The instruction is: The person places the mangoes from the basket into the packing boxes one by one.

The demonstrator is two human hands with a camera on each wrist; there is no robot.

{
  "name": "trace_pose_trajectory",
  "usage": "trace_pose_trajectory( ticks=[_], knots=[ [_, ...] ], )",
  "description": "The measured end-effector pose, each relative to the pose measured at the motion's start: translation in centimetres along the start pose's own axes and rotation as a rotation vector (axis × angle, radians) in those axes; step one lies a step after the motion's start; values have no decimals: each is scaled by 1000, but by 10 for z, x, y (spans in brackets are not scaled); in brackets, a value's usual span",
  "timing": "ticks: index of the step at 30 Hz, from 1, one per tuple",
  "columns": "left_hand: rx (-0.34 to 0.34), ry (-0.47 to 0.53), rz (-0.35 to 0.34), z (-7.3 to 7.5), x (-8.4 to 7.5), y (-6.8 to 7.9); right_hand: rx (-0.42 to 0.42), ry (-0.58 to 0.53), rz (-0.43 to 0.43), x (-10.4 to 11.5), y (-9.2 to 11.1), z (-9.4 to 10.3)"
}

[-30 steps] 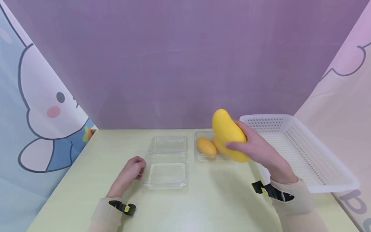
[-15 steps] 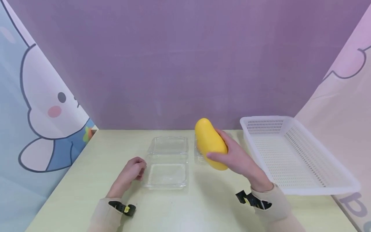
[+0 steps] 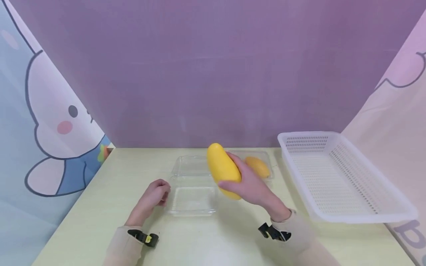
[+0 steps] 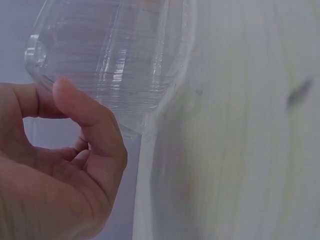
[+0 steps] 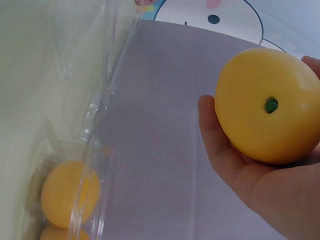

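Observation:
My right hand [image 3: 251, 186] holds a big yellow mango [image 3: 222, 166] above the table, tilted over the right side of an open clear plastic clamshell box [image 3: 191, 213]. In the right wrist view the mango's green stem end [image 5: 270, 105] faces the camera, with fingers wrapped around its sides. My left hand [image 3: 154, 195] stays at the left edge of the clamshell, thumb and curled index finger pinching its rim in the left wrist view. Behind the right hand, a second clear box [image 3: 271, 166] contains orange-yellow mangoes [image 3: 257, 167]; one is hidden in the head view, and two show in the right wrist view.
A white perforated plastic basket [image 3: 332, 214] stands at the right of the pale table [image 3: 186, 244]. A purple backdrop [image 3: 199, 74] rises along the table's back edge, with printed cartoon cloths on both sides.
My right hand has carried the mango leftward and lower, from over the second box to the right side of the open clamshell. The left hand has stayed at the clamshell's edge.

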State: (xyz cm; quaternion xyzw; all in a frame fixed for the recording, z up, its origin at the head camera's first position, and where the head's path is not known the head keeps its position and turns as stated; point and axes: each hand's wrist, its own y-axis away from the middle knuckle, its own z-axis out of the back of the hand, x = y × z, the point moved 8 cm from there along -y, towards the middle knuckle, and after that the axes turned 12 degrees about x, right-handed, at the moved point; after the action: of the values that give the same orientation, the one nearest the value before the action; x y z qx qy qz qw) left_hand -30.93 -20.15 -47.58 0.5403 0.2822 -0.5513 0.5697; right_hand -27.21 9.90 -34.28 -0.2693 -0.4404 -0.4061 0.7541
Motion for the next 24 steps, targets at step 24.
trace_pose_trajectory(
  ticks=[24],
  knots=[
    [-8,7,-2,-1,2,-1,54,45,45,-10,-38,-47]
  ],
)
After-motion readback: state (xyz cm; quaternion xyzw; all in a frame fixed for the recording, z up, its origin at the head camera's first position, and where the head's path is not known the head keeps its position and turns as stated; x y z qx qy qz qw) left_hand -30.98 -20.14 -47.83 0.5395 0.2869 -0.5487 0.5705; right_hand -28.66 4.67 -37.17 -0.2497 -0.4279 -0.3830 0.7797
